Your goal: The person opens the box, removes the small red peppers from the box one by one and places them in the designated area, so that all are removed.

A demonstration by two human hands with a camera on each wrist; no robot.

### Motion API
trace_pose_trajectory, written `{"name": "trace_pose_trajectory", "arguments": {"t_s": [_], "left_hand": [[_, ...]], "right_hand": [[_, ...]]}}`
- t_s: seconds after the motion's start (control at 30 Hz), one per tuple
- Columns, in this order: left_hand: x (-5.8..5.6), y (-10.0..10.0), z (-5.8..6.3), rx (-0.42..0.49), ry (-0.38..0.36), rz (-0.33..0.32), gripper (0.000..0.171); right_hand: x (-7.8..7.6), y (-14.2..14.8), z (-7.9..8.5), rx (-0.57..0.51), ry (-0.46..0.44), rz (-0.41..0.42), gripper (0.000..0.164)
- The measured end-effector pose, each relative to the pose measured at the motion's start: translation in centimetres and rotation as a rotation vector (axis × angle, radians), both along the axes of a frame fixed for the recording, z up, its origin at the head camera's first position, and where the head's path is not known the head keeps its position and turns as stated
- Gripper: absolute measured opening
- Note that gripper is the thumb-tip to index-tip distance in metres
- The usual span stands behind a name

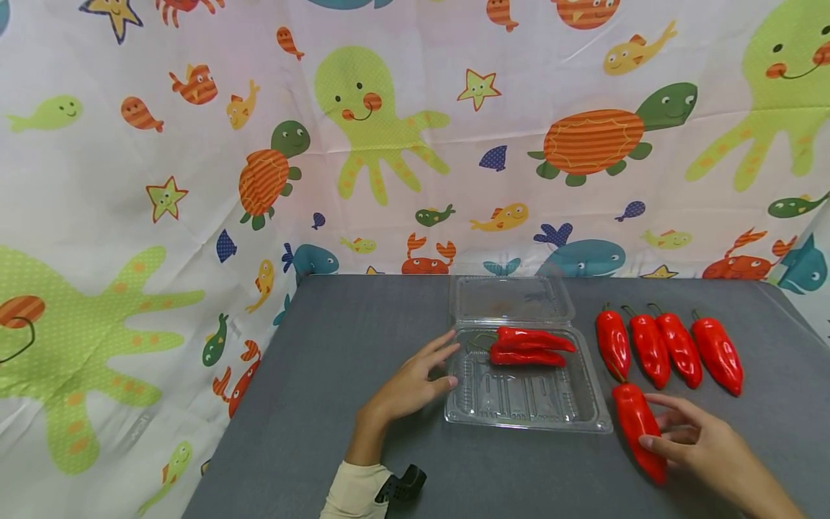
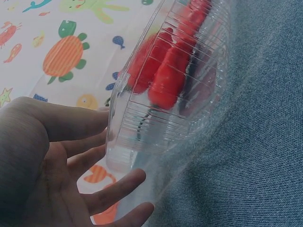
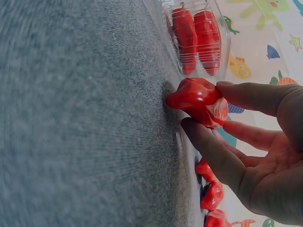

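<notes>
My right hand [image 1: 697,440] pinches a long red pepper [image 1: 638,432] between thumb and fingers, just right of the clear plastic container [image 1: 528,424]; the right wrist view shows the pepper [image 3: 199,99] end-on, close over the grey surface. Two red peppers [image 1: 528,357] lie side by side toward the back of the container, stems to the left. At the container's left wall, my left hand [image 1: 411,386] has its fingers spread and fairly straight, fingertips right at the rim. In the left wrist view the same hand [image 2: 71,156] stands beside the ribbed clear wall [image 2: 118,127].
Several more red peppers [image 1: 668,349] lie in a row right of the container, stems pointing back. The container's clear lid [image 1: 512,299] is folded back toward the wall. A grey cloth [image 1: 324,339] covers the table, and a sea-animal curtain [image 1: 415,158] hangs behind.
</notes>
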State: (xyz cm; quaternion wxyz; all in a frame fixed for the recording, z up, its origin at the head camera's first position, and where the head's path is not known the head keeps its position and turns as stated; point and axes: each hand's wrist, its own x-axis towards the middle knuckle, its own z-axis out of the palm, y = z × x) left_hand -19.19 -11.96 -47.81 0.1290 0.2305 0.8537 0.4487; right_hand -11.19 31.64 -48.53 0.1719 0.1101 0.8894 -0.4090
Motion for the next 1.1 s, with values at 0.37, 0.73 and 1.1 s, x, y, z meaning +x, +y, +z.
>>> {"name": "trace_pose_trajectory", "arguments": {"t_s": [0.37,0.73,1.1], "left_hand": [[-0.12,-0.04,-0.09,0.009,-0.008,0.000,0.063],[-0.09,0.03,0.06,0.010,-0.019,0.000,0.063],[-0.09,-0.03,-0.07,0.008,-0.010,0.001,0.063]], "right_hand": [[-0.12,-0.19,-0.33,-0.005,-0.032,0.004,0.093],[-0.17,0.12,-0.34,-0.002,-0.079,0.020,0.096],[-0.58,0.39,0.38,0.141,0.021,0.083,0.092]]}}
